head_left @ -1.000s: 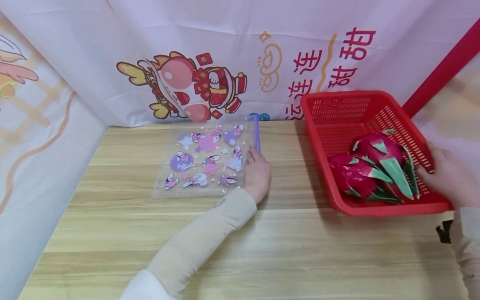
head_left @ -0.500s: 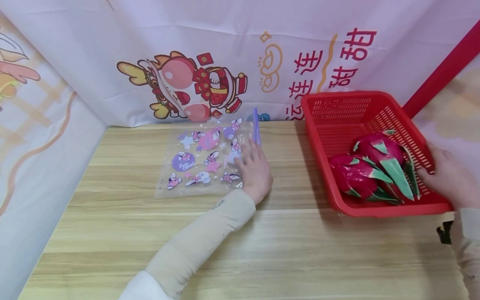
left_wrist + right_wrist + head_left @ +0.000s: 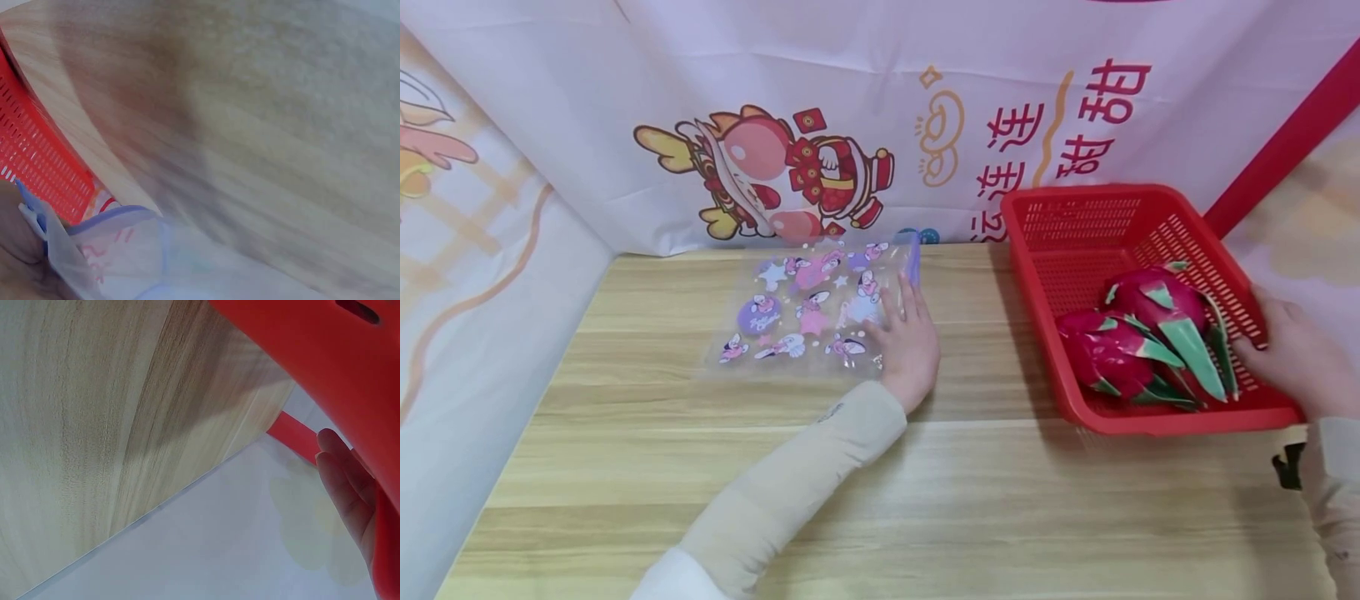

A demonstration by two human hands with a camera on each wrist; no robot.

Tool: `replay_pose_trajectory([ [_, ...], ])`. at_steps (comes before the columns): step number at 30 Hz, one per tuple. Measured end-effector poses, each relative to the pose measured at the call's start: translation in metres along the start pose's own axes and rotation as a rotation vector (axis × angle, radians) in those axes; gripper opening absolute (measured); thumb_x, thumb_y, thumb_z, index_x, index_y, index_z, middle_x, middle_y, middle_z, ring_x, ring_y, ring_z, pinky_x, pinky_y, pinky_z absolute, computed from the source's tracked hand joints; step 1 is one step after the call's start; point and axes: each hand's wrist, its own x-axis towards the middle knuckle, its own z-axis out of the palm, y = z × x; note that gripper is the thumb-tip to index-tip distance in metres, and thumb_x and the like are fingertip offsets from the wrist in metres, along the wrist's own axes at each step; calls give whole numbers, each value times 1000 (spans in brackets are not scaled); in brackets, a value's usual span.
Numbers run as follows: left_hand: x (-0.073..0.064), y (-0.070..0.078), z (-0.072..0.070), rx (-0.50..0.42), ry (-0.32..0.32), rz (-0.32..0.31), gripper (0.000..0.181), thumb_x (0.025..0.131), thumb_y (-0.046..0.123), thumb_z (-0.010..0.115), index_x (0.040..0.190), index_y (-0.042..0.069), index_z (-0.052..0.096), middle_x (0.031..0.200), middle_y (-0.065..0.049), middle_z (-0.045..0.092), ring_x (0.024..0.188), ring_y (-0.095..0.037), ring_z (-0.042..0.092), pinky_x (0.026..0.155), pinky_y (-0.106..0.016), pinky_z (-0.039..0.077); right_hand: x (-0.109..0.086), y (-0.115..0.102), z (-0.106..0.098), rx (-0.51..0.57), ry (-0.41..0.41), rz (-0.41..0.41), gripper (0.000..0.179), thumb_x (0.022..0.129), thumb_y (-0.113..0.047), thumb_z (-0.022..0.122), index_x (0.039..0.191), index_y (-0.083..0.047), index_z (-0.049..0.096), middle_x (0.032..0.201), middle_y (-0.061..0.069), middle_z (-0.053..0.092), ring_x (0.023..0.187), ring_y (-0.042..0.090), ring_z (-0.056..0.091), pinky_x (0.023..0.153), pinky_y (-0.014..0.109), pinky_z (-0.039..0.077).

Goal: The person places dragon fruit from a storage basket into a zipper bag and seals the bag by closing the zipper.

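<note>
A clear zip bag (image 3: pixel 790 342) printed with pink and purple cartoon figures lies flat toward the back of the table. My left hand (image 3: pixel 910 342) pinches its purple zip edge (image 3: pixel 914 258); the fingers spread over the top and the thumb is hidden. In the left wrist view the bag's mouth (image 3: pixel 128 215) gapes beside the hand. My right hand (image 3: pixel 1303 354) grips the right wall of a red plastic basket (image 3: pixel 1037 292), thumb inside and fingers (image 3: pixel 340 481) outside. Two dragon fruits, one behind (image 3: pixel 1142 296) and one in front (image 3: pixel 1101 354), sit in it.
A wooden table (image 3: pixel 925 517) lies under both hands. A white printed cloth (image 3: pixel 737 58) hangs right behind the bag and basket, another cloth (image 3: pixel 497 292) borders the left side. A red bar (image 3: pixel 1285 150) slants behind the basket at right.
The zip edge rose and came down again, and the bag shifted slightly. My left hand's fingers spread out over the bag's edge. The right hand, basket and fruits have stayed put.
</note>
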Motion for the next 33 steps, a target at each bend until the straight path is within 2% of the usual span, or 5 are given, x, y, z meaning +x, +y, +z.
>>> replay_pose_trajectory([
  [7,-1,-1,0,57,89,37,55,99,23,41,149,4,30,161,-16,16,144,-39,27,102,-58,42,0,0,1,6,13,-11,80,87,-11,53,150,7,6,124,44,32,108,56,32,88,78,31],
  [13,0,-4,-4,-6,53,66,89,86,37,61,153,2,14,162,-17,1,147,-42,13,112,-65,25,1,1,1,8,4,-3,80,88,-12,53,150,6,5,125,44,32,110,56,31,89,78,30],
  [19,2,-5,-5,-64,100,82,115,75,45,72,153,1,0,161,-19,-9,148,-43,2,113,-69,17,1,0,0,15,-16,25,82,88,-13,53,151,3,3,128,44,31,111,55,30,88,79,31],
  [28,4,-7,-12,-329,158,122,88,90,30,60,154,3,5,162,-14,-11,149,-41,1,114,-68,13,1,0,1,15,-12,33,82,88,-13,54,151,3,2,128,43,31,110,56,31,87,78,32],
  [33,5,-8,-13,-398,133,129,93,84,22,64,154,5,4,161,-12,-14,149,-39,-4,115,-67,8,2,1,1,35,2,14,81,88,-12,53,150,6,4,127,45,33,109,56,34,86,78,33],
])
